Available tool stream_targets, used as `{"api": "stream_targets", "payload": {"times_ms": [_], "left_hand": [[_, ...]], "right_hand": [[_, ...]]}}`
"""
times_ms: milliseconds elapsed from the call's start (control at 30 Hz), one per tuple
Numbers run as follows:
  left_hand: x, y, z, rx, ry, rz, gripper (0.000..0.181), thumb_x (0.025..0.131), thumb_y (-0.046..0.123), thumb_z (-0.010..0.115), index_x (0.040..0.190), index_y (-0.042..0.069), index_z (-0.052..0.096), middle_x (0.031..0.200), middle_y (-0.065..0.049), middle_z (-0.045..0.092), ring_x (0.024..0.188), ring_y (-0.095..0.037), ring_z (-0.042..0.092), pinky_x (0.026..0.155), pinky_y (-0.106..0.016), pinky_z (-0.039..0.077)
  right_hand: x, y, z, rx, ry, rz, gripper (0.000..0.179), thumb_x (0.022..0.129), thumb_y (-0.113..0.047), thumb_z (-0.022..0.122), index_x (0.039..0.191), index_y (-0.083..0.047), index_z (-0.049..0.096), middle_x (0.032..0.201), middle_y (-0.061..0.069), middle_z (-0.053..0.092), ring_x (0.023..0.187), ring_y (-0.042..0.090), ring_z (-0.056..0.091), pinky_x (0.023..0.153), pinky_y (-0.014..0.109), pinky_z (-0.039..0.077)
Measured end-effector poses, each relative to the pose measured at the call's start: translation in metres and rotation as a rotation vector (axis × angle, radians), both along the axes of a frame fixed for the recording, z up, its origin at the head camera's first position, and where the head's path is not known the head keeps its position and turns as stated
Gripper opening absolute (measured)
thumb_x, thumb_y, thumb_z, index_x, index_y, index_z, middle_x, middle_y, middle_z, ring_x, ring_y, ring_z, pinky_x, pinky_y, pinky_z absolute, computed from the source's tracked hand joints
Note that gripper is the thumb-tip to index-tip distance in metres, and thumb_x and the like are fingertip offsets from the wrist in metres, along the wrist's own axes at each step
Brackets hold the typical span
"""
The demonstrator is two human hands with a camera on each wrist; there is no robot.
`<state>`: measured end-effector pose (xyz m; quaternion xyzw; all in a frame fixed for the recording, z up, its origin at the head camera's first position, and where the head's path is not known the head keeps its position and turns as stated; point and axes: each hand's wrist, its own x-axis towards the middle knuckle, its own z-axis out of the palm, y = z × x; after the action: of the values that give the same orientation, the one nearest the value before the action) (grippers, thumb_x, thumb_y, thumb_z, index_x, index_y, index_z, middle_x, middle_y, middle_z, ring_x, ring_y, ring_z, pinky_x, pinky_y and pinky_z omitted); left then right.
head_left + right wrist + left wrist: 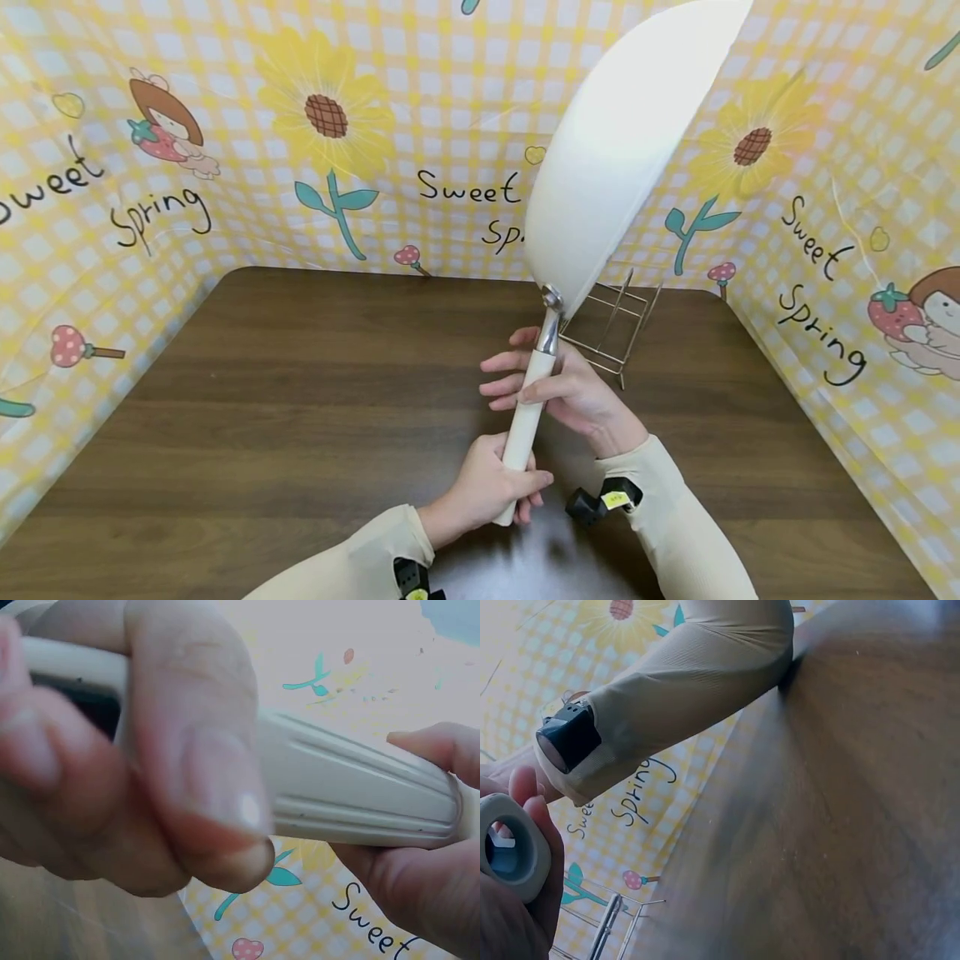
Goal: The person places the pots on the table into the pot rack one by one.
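Observation:
A white pan [622, 142] with a curved outline is held up at a slant, its body high above the table. Its long cream handle [527, 421] joins the body through a metal neck and rivet [551, 298]. My left hand [483, 487] grips the handle near its lower end, where the left wrist view shows the hanging hole in the handle end [540, 859]. Higher up, my right hand [581, 396] pinches the handle, thumb [431, 742] on one side, the other fingers stretched out behind. Their exact contact is partly hidden.
A thin metal wire rack [626, 337] stands on the dark wooden table [300, 400], behind the right hand and below the pan. A yellow checked cloth [450, 108] with printed flowers and lettering encloses the back and sides. Black cameras [603, 500] sit on both wrists.

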<state>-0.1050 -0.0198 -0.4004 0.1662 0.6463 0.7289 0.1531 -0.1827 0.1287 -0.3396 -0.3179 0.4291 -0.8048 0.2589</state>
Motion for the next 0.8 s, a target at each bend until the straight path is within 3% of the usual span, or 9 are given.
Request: {"api": "stream_targets", "payload": {"times_ms": [167, 333, 567, 800], "left_hand": [[-0.002, -0.001, 0.001, -0.04, 0.026, 0.0, 0.016, 0.082, -0.001, 0.073, 0.076, -0.005, 0.059, 0.056, -0.011, 0.063, 0.039, -0.01, 0.056, 0.037, -0.024, 0.048], [-0.004, 0.0, 0.005, -0.013, -0.023, -0.045, 0.018, 0.082, 0.001, 0.074, 0.075, -0.005, 0.058, 0.054, -0.005, 0.061, 0.039, -0.01, 0.056, 0.037, -0.023, 0.047], [-0.007, 0.006, 0.014, 0.045, -0.093, -0.134, 0.018, 0.084, 0.005, 0.074, 0.077, -0.002, 0.058, 0.057, -0.004, 0.063, 0.042, -0.01, 0.058, 0.039, -0.023, 0.048], [-0.012, 0.004, 0.015, 0.085, -0.135, -0.186, 0.018, 0.086, 0.003, 0.071, 0.088, -0.009, 0.058, 0.068, -0.003, 0.069, 0.043, -0.01, 0.058, 0.041, -0.023, 0.048]], "right_hand": [[-0.001, 0.002, 0.002, 0.029, -0.024, -0.02, 0.05, 0.074, 0.023, 0.043, 0.112, -0.009, 0.049, 0.112, 0.016, 0.07, 0.099, 0.03, 0.071, 0.083, 0.045, 0.058], [-0.002, 0.005, 0.004, 0.003, -0.036, -0.018, 0.049, 0.074, 0.024, 0.043, 0.111, -0.009, 0.046, 0.114, 0.017, 0.07, 0.098, 0.031, 0.071, 0.081, 0.043, 0.059], [-0.01, 0.01, 0.002, -0.134, -0.043, 0.051, 0.052, 0.074, 0.025, 0.036, 0.114, -0.008, 0.044, 0.11, 0.016, 0.071, 0.087, 0.024, 0.073, 0.077, 0.035, 0.058], [-0.017, 0.012, -0.004, -0.197, -0.097, 0.11, 0.05, 0.077, 0.025, 0.04, 0.113, -0.009, 0.046, 0.104, 0.014, 0.073, 0.085, 0.022, 0.072, 0.08, 0.039, 0.058]]}}
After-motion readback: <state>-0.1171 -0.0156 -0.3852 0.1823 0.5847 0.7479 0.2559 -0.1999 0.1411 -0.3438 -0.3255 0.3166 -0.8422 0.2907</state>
